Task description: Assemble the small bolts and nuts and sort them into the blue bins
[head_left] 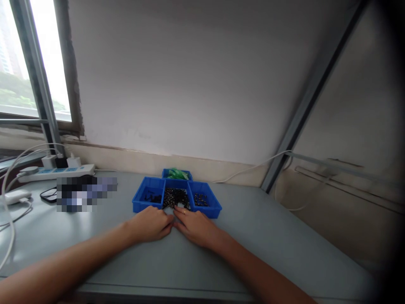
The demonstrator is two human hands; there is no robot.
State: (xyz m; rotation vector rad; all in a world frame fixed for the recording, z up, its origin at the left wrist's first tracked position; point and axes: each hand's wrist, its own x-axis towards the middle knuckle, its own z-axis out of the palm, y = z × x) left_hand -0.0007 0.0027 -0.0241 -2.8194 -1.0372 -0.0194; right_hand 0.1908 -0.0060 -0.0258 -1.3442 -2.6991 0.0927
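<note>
My left hand (153, 223) is closed just in front of the blue bins, its fingers curled and the fingertips turned toward the right hand. Beside it and almost touching is my right hand (199, 228), with a ring on one finger; its fingers and thumb come together near the left fingertips. A small pale patch shows between the hands, too blurred to name. Right behind the fingers is the middle blue bin (177, 184), full of small dark and shiny pieces (175, 197). The left blue bin (139, 207) holds black pieces (153, 197), and the right blue bin (213, 211) holds small metallic pieces (200, 199).
Behind the middle bin, another blue bin (164, 173) contains green plastic packaging (177, 173). A white power strip (72, 171) with plugs and white cables stands at the left of the grey table (278, 236). A metal post (303, 105) rises at the right back.
</note>
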